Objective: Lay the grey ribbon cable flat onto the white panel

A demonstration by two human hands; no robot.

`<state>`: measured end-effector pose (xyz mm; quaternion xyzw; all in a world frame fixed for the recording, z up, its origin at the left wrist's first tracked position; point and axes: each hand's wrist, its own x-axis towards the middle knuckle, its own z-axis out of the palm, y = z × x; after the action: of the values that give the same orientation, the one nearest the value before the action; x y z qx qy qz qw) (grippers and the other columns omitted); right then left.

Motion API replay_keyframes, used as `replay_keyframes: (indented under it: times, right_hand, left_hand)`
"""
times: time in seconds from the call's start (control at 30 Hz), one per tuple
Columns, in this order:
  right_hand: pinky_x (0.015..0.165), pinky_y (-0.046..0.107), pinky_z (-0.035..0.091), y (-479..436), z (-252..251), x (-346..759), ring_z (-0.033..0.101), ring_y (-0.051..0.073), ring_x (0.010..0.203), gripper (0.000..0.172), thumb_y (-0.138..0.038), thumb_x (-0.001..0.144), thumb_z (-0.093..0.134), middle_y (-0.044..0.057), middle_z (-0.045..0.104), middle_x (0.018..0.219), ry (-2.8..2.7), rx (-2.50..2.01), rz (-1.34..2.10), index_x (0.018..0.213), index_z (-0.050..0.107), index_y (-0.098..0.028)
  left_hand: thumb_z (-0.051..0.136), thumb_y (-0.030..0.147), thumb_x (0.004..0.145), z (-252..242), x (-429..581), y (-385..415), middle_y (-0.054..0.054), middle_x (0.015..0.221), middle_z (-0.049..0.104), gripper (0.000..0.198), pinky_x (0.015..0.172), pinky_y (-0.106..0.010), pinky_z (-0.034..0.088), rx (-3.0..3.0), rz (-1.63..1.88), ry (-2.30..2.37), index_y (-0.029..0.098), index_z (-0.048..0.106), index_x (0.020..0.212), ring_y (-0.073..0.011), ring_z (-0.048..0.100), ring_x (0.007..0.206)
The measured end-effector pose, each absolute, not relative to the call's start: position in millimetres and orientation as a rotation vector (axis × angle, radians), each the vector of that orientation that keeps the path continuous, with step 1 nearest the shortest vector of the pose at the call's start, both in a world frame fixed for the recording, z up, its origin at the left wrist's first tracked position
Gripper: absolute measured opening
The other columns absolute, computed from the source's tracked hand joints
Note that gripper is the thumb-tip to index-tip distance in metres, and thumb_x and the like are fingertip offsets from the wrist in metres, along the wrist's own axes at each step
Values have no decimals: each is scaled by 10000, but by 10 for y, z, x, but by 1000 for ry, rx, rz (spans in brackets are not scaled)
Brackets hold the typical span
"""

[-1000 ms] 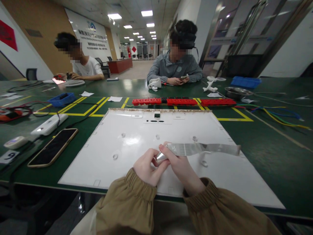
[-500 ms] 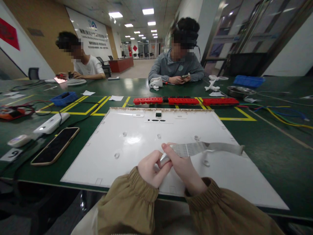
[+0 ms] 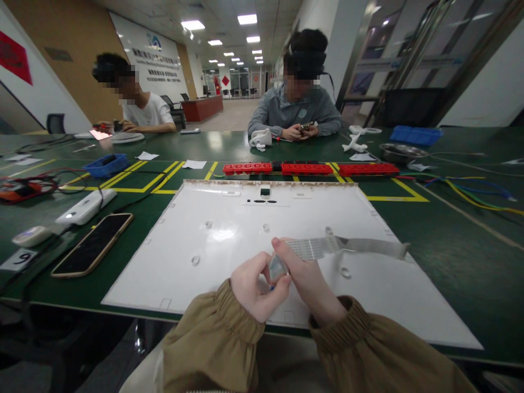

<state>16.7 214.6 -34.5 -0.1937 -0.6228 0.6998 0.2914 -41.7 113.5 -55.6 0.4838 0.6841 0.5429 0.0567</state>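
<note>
A long flat grey ribbon cable (image 3: pixel 347 246) stretches to the right above a large white panel (image 3: pixel 213 234) lying on the green table. My left hand (image 3: pixel 256 286) pinches the near end of the cable between thumb and fingers. My right hand (image 3: pixel 309 281) grips the same end from the right, its thumb on top of the strip. Both hands hover close together over the panel's near edge, with tan sleeves behind them.
A phone (image 3: pixel 93 243), a white device (image 3: pixel 85 206) and a numbered tag (image 3: pixel 18 259) lie at the left. Red strips (image 3: pixel 311 168) and yellow tape lines sit beyond the panel. Two people sit across the table; coloured wires (image 3: pixel 475 191) trail at the right.
The near end of the ribbon cable has been bent downward between my fingers. My hands stay in nearly the same place over the panel.
</note>
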Motion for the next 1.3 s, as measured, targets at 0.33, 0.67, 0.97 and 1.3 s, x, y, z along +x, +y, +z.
replay_keyframes:
  times: [0.33,0.67,0.97,1.3]
  right_hand:
    - [524,225,329,2183,-418,191,399,87,515,357,-401,760,601,-48,412,507,-1983,-269,1800,542,420,-183]
    - [581,229,383,2166,-353,225,461,100,532,393,-424,815,542,-28,475,492,-1928,-314,1828,514,476,-180]
    - [516,228,355,2171,-375,210,448,89,499,375,-439,781,581,-36,479,492,-1877,-348,1892,535,473,-177]
    - [545,229,345,2177,-410,195,425,85,533,338,-352,739,639,-56,424,527,-1881,-226,1886,556,410,-184]
  left_hand:
    - [382,210,854,-596,-489,1110,6,628,440,130,557,-248,364,1568,1629,2007,180,439,741,-124,454,578]
    - [425,227,773,-521,-433,1125,9,655,457,272,586,-263,390,1527,1559,2051,132,523,1009,-130,472,591]
    - [431,195,793,-528,-453,1124,6,680,477,135,589,-242,392,1556,1616,2001,154,519,887,-119,471,606]
    - [404,205,864,-597,-512,1076,-22,699,535,111,603,-263,411,1563,1628,1956,161,489,807,-145,528,646]
